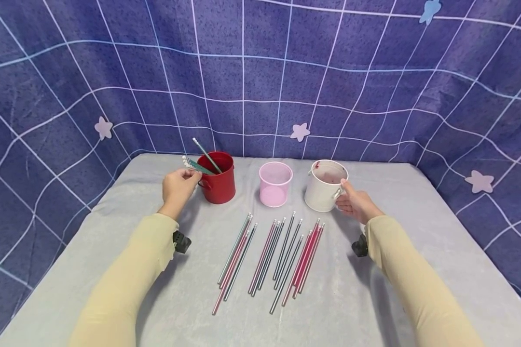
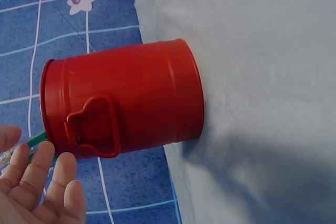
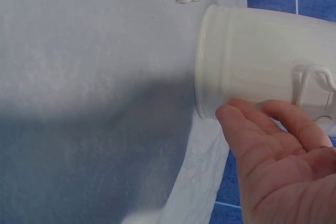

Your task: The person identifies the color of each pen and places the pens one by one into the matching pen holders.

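Note:
My left hand (image 1: 179, 189) is at the near-left rim of a red metal bucket (image 1: 219, 188), pinching a bunch of green pencils (image 1: 199, 166) by their white-eraser ends. Their lower parts are hidden inside the bucket. Another green pencil (image 1: 206, 155) leans out of it separately. On the right, my right hand (image 1: 357, 201) holds a white metal bucket (image 1: 319, 193), thumb at the rim and fingers against the outer wall beside the wire handle (image 3: 317, 80). The thumb is out of sight in the right wrist view. Reddish marks show inside this bucket.
Between the buckets stands a pink mesh cup (image 1: 274, 188). In front lie several loose pencils, including red ones (image 1: 306, 255) and dark metallic ones (image 1: 286, 255), on the pale cloth-covered table (image 1: 347, 308). Behind hangs a blue grid-patterned curtain (image 1: 260, 77) with stars.

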Motion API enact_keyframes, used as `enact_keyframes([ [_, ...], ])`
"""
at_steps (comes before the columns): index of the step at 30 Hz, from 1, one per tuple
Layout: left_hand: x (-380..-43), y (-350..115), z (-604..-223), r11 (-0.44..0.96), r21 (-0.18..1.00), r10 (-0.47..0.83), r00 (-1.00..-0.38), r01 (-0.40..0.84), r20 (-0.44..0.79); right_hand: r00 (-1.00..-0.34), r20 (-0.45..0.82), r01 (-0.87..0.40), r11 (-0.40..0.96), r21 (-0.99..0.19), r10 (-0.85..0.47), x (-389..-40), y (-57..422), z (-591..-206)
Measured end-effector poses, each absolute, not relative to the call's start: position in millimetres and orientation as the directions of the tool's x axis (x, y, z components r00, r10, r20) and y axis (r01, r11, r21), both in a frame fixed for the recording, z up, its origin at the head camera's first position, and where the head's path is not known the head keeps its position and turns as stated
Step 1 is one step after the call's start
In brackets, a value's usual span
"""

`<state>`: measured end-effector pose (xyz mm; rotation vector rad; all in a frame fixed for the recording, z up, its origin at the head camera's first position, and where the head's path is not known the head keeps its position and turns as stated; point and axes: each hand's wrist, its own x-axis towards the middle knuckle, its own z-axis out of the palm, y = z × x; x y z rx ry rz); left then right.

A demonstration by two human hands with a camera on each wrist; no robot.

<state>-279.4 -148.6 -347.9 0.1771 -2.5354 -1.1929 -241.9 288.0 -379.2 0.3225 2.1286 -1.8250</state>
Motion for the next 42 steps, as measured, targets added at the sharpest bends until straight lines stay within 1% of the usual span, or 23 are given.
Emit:
enact_keyframes([
  [4, -273, -145, -352, 0.619, 0.785, -0.244, -0.941, 0.035, 0.234, -0.924, -0.382, 0.372, 0.165, -0.914, -0.035, -242, 288, -378],
  [7, -266, -140, -357, 0.612, 0.790, -0.193, -0.962, 0.034, 0.191, -0.924, -0.380, 0.370, 0.160, -0.915, -0.036, -241, 288, -377],
  [11, -255, -130, -361, 0.647, 0.761, -0.055, -0.993, 0.046, 0.108, -0.925, -0.379, 0.369, 0.157, -0.916, -0.037, -240, 288, -375],
  [14, -249, -123, -360, 0.687, 0.720, 0.064, -0.995, 0.100, 0.077, -0.926, -0.376, 0.367, 0.164, -0.916, -0.029, -239, 289, -374],
  [17, -245, -117, -361, 0.741, 0.648, 0.194, -0.980, 0.177, 0.046, -0.929, -0.370, 0.361, 0.171, -0.917, -0.023, -239, 291, -374],
  [19, -242, -114, -365, 0.772, 0.598, 0.277, -0.961, 0.213, -0.015, -0.929, -0.370, 0.361, 0.179, -0.915, -0.020, -240, 291, -374],
  [21, -239, -112, -370, 0.799, 0.557, 0.327, -0.941, 0.227, -0.086, -0.928, -0.372, 0.363, 0.177, -0.915, -0.020, -239, 290, -375],
  [24, -236, -108, -378, 0.821, 0.530, 0.344, -0.925, 0.213, -0.160, -0.927, -0.375, 0.368, 0.162, -0.916, -0.014, -239, 289, -375],
  [30, -236, -97, -384, 0.886, 0.423, 0.295, -0.936, 0.192, -0.191, -0.926, -0.377, 0.371, 0.145, -0.917, -0.015, -240, 287, -375],
  [33, -234, -90, -386, 0.906, 0.372, 0.308, -0.918, 0.202, -0.250, -0.925, -0.379, 0.374, 0.138, -0.917, -0.015, -240, 288, -375],
  [37, -229, -83, -389, 0.921, 0.332, 0.312, -0.894, 0.202, -0.322, -0.924, -0.382, 0.375, 0.142, -0.916, -0.018, -239, 286, -374],
  [42, -227, -78, -392, 0.922, 0.318, 0.320, -0.896, 0.220, -0.307, -0.924, -0.381, 0.373, 0.159, -0.914, -0.020, -240, 285, -376],
])
